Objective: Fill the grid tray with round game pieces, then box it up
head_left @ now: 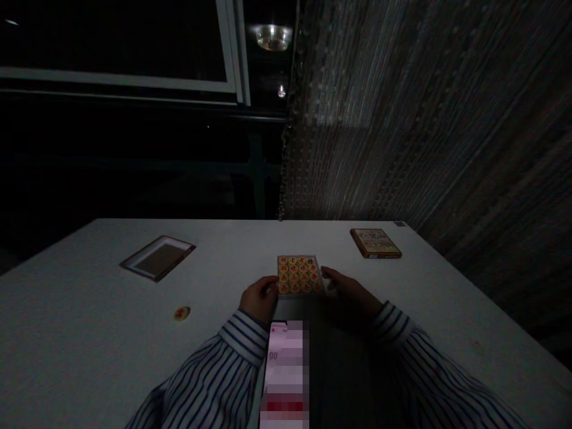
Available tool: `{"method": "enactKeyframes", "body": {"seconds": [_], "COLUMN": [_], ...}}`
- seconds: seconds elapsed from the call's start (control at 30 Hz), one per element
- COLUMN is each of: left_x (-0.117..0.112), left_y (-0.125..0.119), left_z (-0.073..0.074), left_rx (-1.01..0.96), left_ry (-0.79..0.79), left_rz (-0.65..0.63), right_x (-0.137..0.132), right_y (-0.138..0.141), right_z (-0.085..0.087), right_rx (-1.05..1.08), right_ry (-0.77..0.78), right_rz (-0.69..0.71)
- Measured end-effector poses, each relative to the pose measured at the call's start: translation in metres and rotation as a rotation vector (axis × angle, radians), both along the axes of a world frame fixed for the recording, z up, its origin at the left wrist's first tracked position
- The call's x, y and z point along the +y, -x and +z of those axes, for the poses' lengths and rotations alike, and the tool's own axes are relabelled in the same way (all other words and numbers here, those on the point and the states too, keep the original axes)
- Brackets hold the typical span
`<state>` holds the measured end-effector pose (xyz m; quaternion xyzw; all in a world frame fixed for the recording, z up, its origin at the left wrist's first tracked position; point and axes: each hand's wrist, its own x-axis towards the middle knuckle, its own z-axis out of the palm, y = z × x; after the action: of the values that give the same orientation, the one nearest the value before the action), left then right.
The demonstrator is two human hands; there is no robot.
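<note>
A clear square case (pixel 300 297) filled with rows of round Chinese chess pieces (pixel 298 275) lies in the middle of the white table. Most pieces show red characters; the one at the far right corner looks dark. My left hand (pixel 260 298) pinches the case's left edge between thumb and fingers. Beside the right edge is my right hand (pixel 351 290), its index finger and thumb apart, fingertips close to the case; whether they touch it I cannot tell. One loose chess piece (pixel 181 313) with a red character rests on the table to the left.
An open shallow box part (pixel 158 257) lies at the left of the white table (pixel 223 244). A printed flat box (pixel 376 243) sits at the far right. A lit phone (pixel 286 375), partly pixelated, is near me. Behind the table hangs a string curtain (pixel 357 119).
</note>
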<state>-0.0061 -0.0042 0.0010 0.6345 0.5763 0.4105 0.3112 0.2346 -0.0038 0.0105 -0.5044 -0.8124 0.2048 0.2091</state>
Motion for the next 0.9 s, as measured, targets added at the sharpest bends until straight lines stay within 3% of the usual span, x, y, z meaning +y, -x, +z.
{"method": "enactKeyframes", "body": {"seconds": [0.47,0.9], "left_x": [-0.005,-0.004], "left_y": [0.001,0.002], "left_z": [-0.003,-0.005], "left_rx": [0.009,-0.006], "left_ry": [-0.005,0.028], "left_rz": [-0.001,-0.014], "right_x": [-0.014,-0.011], "right_y": [0.026,0.024], "right_z": [0.025,0.019], "right_rx": [0.06,0.049], "right_ry": [0.058,0.031], "right_rz": [-0.011,-0.003]}}
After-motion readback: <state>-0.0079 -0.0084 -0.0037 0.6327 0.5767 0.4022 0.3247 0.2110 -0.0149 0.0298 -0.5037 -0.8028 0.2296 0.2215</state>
